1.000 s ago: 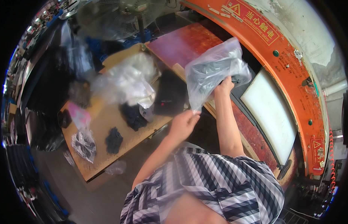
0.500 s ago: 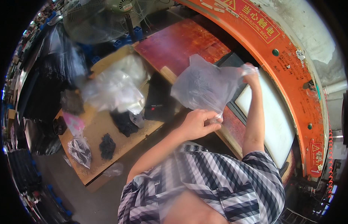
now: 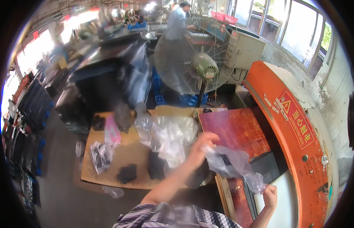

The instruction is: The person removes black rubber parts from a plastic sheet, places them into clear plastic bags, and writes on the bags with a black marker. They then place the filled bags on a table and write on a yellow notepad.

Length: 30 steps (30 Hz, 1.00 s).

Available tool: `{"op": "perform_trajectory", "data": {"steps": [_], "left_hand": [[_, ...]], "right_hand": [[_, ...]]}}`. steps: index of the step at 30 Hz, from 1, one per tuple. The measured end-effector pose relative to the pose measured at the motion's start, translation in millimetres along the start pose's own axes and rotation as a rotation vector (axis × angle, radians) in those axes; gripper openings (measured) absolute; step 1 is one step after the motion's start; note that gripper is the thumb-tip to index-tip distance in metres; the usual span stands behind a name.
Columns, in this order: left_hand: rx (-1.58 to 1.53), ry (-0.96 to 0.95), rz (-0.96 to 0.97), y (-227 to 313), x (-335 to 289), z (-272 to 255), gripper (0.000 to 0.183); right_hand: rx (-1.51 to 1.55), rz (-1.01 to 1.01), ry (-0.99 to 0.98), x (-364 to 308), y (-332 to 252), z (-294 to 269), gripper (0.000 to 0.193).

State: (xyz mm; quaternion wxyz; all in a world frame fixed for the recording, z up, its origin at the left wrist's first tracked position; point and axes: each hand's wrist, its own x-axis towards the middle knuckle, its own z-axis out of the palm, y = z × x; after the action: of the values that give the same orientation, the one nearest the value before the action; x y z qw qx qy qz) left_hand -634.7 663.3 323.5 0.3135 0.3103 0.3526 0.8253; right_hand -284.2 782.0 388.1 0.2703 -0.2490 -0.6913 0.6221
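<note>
A clear plastic bag (image 3: 236, 164) stretches between my two hands, narrow and twisted toward its right end. Something dark shows in or through it near the left end; I cannot tell which. My right hand (image 3: 270, 196) is closed around the right end, above the white board (image 3: 277, 209). At the other end, my left hand (image 3: 200, 150), a little blurred, grips the bag's edge with fingers bent over it. Left of that hand lies a heap of clear plastic bags (image 3: 169, 138) on a brown cardboard-topped table (image 3: 135, 152).
Dark bundles (image 3: 126, 173), a bagged item (image 3: 102, 155) and a pink piece (image 3: 112, 131) lie on the table. A large fan (image 3: 201, 62) stands behind. An orange machine frame (image 3: 295, 129) curves along the right, beside a reddish board (image 3: 234, 127). A person (image 3: 176, 22) stands far back.
My view has tilted up, showing the fan and the room. The bag has gone from spread out to narrow and twisted. My left hand has lifted higher relative to the right.
</note>
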Motion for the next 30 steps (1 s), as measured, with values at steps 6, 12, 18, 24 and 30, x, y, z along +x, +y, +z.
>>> {"op": "perform_trajectory", "data": {"steps": [6, 12, 18, 24, 30], "left_hand": [[0.534, -1.464, -0.378, -34, -74, 83, 0.066], [0.436, -0.949, -1.208, -92, -70, 24, 0.083], [0.087, -0.812, -1.032, -129, -68, 17, 0.062], [-0.374, -0.714, -1.091, -129, -66, 23, 0.051], [0.014, -0.631, -1.223, -102, -40, 32, 0.058]], "right_hand": [[-0.198, -0.05, 0.322, 62, 31, 40, 0.024], [0.035, 0.219, -0.082, 43, 75, 77, 0.08], [-0.35, 0.046, -0.043, 43, 83, 118, 0.043], [-0.467, -0.012, 0.021, 52, 75, 90, 0.01], [-0.007, 0.079, 0.281, 59, 65, 62, 0.015]]}}
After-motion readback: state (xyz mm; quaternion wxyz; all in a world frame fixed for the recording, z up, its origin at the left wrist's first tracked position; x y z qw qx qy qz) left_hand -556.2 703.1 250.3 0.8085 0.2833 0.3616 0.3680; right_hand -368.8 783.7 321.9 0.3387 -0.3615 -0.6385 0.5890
